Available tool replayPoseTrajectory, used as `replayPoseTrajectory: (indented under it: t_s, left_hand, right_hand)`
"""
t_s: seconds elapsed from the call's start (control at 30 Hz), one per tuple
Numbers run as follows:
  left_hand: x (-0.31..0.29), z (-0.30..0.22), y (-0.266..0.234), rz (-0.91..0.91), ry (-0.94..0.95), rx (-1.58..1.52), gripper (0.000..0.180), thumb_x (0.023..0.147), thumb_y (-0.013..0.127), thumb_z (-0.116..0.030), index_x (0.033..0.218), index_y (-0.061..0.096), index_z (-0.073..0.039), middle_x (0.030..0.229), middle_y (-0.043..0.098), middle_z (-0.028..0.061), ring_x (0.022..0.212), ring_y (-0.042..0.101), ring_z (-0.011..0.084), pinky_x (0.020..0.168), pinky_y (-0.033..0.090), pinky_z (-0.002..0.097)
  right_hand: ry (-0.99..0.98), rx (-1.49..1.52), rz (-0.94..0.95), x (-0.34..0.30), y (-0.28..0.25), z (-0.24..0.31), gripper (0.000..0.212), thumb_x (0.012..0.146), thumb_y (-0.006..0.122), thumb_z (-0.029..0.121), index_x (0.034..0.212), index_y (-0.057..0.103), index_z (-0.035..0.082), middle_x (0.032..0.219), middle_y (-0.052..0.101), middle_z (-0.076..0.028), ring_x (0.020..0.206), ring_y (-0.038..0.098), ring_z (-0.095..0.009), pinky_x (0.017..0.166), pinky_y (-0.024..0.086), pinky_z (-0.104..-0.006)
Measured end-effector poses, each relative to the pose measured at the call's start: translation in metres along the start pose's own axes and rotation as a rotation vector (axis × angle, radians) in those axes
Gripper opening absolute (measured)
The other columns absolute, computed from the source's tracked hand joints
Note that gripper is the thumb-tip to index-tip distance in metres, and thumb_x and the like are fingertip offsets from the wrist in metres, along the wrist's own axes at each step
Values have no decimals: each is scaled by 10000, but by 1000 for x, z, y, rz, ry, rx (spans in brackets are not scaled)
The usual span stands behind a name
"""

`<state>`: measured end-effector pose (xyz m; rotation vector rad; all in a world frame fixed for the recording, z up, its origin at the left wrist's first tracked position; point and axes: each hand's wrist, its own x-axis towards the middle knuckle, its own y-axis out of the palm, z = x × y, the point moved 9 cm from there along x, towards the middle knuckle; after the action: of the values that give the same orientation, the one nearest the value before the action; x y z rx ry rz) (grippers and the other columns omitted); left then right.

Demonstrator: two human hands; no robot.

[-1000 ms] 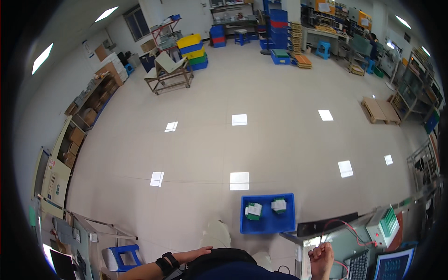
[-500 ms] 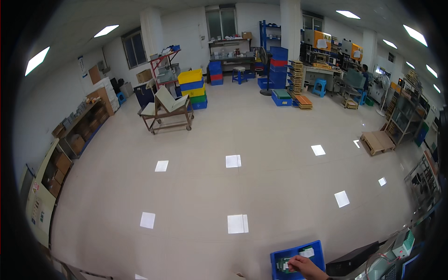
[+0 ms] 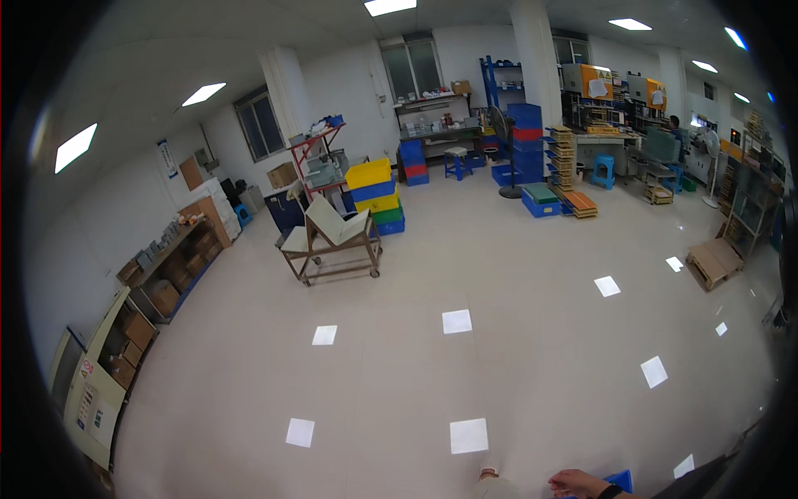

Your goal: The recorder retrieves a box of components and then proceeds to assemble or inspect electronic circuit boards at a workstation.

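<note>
My right hand (image 3: 577, 483) is at the bottom edge, right of the middle, with a black band on its wrist. Its fingers point left, loosely bent and a little apart, and I see nothing held in them. Right beside and behind it, a corner of a blue plastic bin (image 3: 620, 480) shows; the rest of the bin is cut off by the lower edge and hidden by the hand. My left hand is out of view.
A pale shape (image 3: 489, 475), perhaps my shoe, shows at the bottom edge. Farther off stand a wheeled cart (image 3: 337, 249), stacked coloured crates (image 3: 376, 200), a floor fan (image 3: 505, 154) and a wooden pallet (image 3: 713, 263). Shelves with cardboard boxes (image 3: 174, 270) line the left wall.
The view has turned left and tilted, so the room shifts right and down. The bin with green boards is now mostly out of frame. My right hand, pinched over it before, has loosened.
</note>
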<state>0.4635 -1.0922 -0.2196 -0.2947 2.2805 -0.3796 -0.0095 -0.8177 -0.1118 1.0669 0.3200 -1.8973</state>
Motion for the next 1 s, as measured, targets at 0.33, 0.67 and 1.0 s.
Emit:
replayPoseTrajectory:
  t_s: [0.33,0.67,1.0]
  left_hand:
    - [128,-24,-128,-315,-62,-7,455,947,451,-401,1234,495,-50,1209,525,109,1081,464,219,930,366,349]
    - [336,-61,-250,-609,-87,-117,411,946,455,-372,1192,514,-48,1159,544,109,1022,482,228,888,386,357]
    - [558,-139,-687,-258,166,434,370,944,459,-343,1150,533,-45,1108,563,108,963,501,237,846,406,366]
  right_hand:
    - [63,-294,317,178,10,271,343,846,635,313,1109,591,98,983,630,-51,933,607,-183,824,517,-398]
    - [135,-628,530,453,79,524,325,840,649,270,1091,576,77,1018,627,-81,916,627,-238,755,526,-408]
    - [68,-89,233,594,42,625,330,842,647,266,1097,569,71,1023,624,-94,913,631,-255,745,530,-418]
